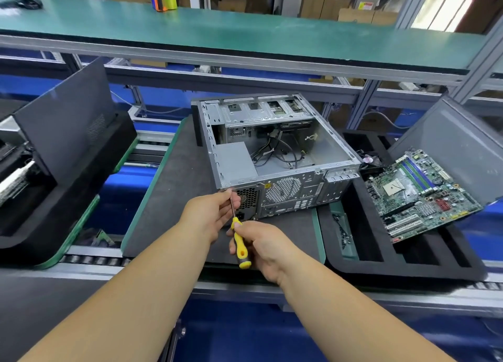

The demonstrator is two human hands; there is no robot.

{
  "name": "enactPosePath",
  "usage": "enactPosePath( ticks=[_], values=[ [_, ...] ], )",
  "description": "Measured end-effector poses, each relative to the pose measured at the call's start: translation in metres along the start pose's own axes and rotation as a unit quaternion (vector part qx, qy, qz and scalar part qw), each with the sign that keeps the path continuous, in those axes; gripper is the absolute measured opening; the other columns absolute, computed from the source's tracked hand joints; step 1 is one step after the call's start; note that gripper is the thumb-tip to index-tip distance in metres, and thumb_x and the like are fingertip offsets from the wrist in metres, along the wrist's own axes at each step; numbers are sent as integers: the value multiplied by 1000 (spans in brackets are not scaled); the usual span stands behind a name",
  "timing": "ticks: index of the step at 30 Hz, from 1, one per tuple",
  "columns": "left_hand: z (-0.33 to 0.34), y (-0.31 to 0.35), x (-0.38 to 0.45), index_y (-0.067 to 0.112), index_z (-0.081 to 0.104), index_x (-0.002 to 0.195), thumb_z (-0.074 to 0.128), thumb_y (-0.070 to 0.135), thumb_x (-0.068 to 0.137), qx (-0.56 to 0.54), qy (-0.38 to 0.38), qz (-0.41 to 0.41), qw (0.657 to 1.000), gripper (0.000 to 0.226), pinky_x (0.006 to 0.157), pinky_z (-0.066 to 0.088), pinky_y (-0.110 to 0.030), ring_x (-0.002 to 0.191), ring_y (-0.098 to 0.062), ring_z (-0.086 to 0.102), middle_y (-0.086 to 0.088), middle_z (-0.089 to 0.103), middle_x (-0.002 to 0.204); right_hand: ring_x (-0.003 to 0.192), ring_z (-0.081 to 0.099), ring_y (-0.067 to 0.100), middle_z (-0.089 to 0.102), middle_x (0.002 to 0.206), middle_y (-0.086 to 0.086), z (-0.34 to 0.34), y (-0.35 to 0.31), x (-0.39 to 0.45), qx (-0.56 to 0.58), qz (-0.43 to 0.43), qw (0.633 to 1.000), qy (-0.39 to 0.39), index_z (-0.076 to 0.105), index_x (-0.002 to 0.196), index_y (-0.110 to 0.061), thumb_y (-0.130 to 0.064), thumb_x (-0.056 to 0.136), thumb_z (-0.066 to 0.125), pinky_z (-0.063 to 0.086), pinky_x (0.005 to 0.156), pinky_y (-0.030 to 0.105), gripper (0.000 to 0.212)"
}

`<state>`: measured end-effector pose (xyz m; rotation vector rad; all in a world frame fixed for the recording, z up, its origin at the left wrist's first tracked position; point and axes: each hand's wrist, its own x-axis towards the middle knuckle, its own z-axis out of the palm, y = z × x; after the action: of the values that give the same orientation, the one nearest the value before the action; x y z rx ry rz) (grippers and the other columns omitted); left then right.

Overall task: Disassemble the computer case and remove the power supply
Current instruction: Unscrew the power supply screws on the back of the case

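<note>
Yellow screwdriver (240,243) sits in your right hand (265,248); left hand (211,212) pinches its shaft. Keep the tip straight on the power supply (236,163) screw at frame middle.

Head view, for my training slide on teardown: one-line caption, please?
Right hand grips a yellow screwdriver, left hand steadying its shaft at the open computer case's rear corner.

The computer case (275,155) is bare sheet metal, dull silver, its rear panel punched with mesh holes. Inside it, the power supply (236,161) is smooth matt grey metal. Under the case lies a matt dark mat (177,187). Just before the case, the screwdriver (239,242) has a glossy yellow plastic handle and thin steel shaft.
</note>
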<state>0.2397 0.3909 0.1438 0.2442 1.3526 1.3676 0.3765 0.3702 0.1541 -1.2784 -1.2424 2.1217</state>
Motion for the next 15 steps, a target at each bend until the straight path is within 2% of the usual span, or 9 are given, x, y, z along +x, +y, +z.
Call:
enactPosePath(
  ticks=[4, 8, 12, 15],
  values=[
    [1, 2, 1, 3, 69, 95, 62, 15, 93, 31, 17, 2, 999, 14, 51, 52, -17, 63, -8, 71, -2, 75, 75, 53, 61, 12, 65, 60, 2, 1, -5, 1, -53, 5, 998, 15, 62, 91, -12, -27, 99, 54, 47, 50, 22, 19],
    [4, 2, 1, 5, 69, 87, 68, 17, 89, 33, 27, 4, 999, 12, 50, 52, -17, 58, -6, 68, 0, 73, 68, 54, 64, 13, 66, 59, 1, 2, -4, 3, -80, -8, 996, 22, 60, 90, -14, -27, 98, 58, 48, 50, 21, 15],
    [8, 0, 1, 5, 68, 82, 67, 14, 90, 6, 33, -1, 999, 12, 49, 51, -16, 53, -4, 66, 1, 71, 61, 58, 66, 13, 67, 63, 2, 0, -4, 4, -83, -8, 996, 1, 62, 93, -14, -30, 97, 58, 49, 53, 21, 17],
    [7, 0, 1, 8, 69, 80, 67, 18, 90, 12, 29, -10, 999, 15, 57, 51, -23, 54, -6, 65, 2, 71, 62, 68, 68, 14, 72, 75, 4, -9, -9, 3, -39, 39, 997, -55, 66, 99, -13, -34, 102, 49, 51, 66, 27, 27]
  ],
)
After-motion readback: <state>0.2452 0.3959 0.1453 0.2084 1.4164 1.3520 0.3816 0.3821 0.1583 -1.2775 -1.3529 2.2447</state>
